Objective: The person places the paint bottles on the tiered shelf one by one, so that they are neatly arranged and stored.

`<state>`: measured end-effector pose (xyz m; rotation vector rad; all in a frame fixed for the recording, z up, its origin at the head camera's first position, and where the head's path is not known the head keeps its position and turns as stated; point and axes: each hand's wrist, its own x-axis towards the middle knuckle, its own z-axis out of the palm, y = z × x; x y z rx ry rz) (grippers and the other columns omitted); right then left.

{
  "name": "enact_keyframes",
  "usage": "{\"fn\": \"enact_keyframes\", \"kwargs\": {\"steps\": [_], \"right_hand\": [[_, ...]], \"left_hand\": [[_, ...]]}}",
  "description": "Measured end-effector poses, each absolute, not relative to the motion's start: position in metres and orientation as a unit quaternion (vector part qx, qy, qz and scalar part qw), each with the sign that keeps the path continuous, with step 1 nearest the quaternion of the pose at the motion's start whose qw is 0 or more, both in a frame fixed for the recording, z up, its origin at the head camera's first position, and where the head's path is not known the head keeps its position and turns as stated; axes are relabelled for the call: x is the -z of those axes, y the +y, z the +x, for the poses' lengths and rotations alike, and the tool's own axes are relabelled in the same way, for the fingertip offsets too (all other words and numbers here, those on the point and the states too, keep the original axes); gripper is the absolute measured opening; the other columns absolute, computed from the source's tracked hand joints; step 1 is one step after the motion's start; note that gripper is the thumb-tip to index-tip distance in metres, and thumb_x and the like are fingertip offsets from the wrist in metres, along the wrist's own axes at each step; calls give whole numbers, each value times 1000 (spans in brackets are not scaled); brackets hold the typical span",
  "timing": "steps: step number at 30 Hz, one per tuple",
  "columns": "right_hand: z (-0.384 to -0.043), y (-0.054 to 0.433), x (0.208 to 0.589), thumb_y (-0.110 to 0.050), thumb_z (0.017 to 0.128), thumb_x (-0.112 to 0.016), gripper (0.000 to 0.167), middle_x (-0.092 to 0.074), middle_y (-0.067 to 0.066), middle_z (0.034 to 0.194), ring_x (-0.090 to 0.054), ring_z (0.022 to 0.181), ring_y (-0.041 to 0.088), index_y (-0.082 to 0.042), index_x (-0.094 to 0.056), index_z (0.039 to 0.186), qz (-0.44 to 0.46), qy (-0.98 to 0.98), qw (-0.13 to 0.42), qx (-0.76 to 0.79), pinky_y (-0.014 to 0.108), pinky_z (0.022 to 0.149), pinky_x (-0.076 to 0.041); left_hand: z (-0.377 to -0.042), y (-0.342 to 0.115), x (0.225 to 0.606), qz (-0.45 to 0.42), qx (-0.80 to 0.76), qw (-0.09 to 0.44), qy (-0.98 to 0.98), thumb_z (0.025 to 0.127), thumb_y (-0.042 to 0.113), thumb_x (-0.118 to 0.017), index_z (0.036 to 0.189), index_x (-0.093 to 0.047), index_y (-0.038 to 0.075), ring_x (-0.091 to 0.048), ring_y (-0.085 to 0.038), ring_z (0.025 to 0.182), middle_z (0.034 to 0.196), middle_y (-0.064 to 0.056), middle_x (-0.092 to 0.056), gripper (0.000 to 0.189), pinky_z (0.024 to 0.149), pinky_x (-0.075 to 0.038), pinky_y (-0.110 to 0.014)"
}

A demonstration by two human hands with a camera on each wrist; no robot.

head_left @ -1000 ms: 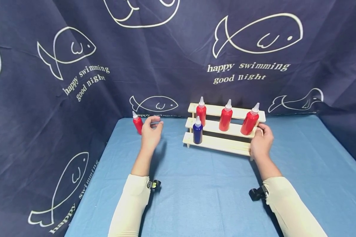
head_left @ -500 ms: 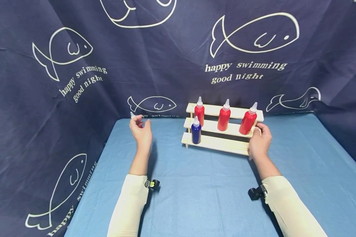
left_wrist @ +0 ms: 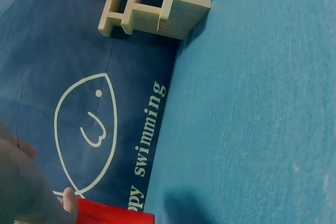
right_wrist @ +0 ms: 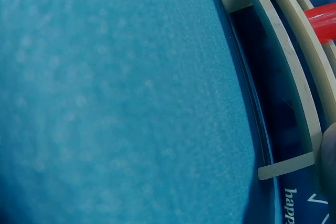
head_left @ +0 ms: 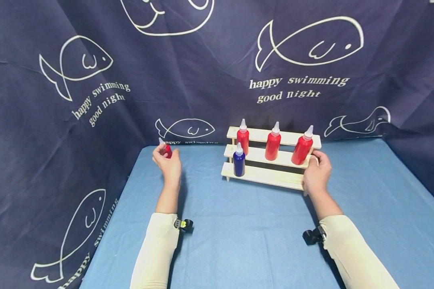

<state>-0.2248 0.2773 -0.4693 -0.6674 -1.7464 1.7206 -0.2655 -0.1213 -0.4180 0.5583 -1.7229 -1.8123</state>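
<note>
In the head view my left hand (head_left: 169,165) curls its fingers and thumb around a red squeeze bottle (head_left: 168,151) with a clear pointed cap, at the table's back left. Its lower part is hidden by the hand; the left wrist view shows the bottle's red body (left_wrist: 113,213). My right hand (head_left: 317,172) grips the right end of a three-step wooden rack (head_left: 271,176). On the middle step stand three red bottles (head_left: 273,146) in a row. A dark blue bottle (head_left: 239,164) stands at the left end of the lowest step.
Blue cloth covers the table (head_left: 224,233). A dark curtain (head_left: 199,80) with white fish outlines hangs right behind the rack and along the left side. The rack's front leg (right_wrist: 286,166) stands near my right hand.
My left hand has moved left to the red bottle and its fingers have come around it. The bottle itself has barely shifted. My right hand and the rack stay put.
</note>
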Motion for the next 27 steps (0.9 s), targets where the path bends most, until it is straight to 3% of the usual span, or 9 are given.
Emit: {"fn": "enact_keyframes", "kwargs": {"steps": [7,12,21,24,27], "right_hand": [[-225,276,468,-3,107,-49,28,-60,-15,103,-53,103,2,2,-66,129,-255,-654,302,-645,19,91,-42],[-224,276,469,-2,107,-49,25,-62,-10,107,-54,104,3,-2,-67,123,-247,-651,304,-650,18,92,-43],[-224,277,470,-2,107,-49,26,-60,-15,103,-55,106,6,1,-66,127,-242,-651,301,-653,17,92,-44],[-224,277,470,-2,107,-49,28,-57,-17,100,-55,108,9,5,-63,130,-246,-653,299,-651,18,92,-43],[-224,277,470,-3,108,-48,29,-56,-18,100,-55,110,11,5,-63,132,-250,-652,297,-652,18,93,-43]], "left_hand": [[-271,-129,419,227,697,298,-611,86,-4,-67,145,-44,6,-46,-20,119,138,-16,-46,64,101,-44,-27],[-275,-134,420,246,692,280,-618,86,-1,-67,147,-45,6,-49,-25,130,144,-17,-43,65,108,-47,-30],[-285,-143,425,264,675,233,-648,88,6,-68,153,-42,7,-43,-30,146,156,-18,-37,71,122,-38,-39],[-287,-145,425,267,676,217,-652,89,7,-68,157,-40,9,-40,-28,150,160,-16,-34,73,120,-42,-38],[-289,-147,425,263,686,198,-649,89,7,-66,159,-37,10,-38,-26,150,164,-14,-31,76,108,-51,-37]]}}
